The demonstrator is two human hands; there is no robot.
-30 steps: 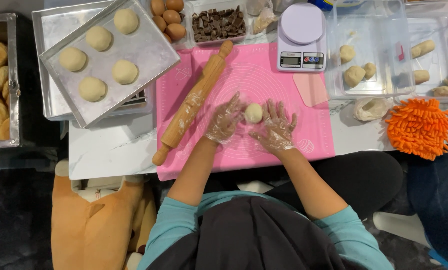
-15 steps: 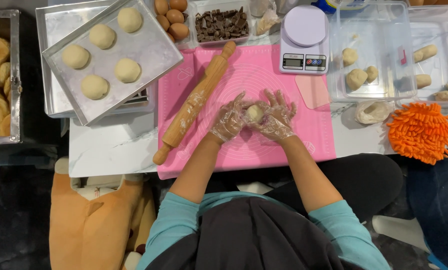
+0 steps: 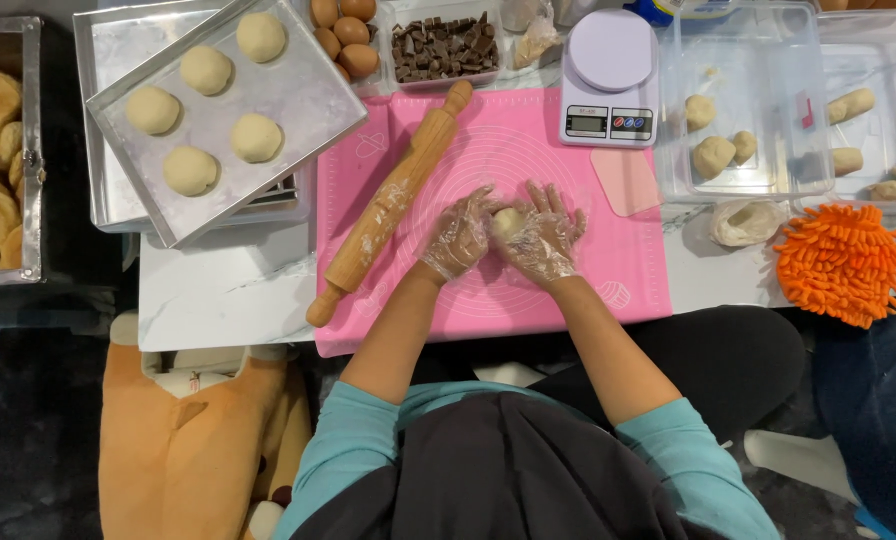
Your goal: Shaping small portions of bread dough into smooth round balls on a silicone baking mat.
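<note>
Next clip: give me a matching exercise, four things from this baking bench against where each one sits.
Things:
1. dough ball
2. rolling pin
3. kitchen scale
4. orange mitt

Places:
A. far edge of the pink mat
B. white counter, right of the mat
C. between the gloved left hand and right hand
D. slanted across the mat's left side

Pairs: 1-C, 2-D, 3-A, 4-B
</note>
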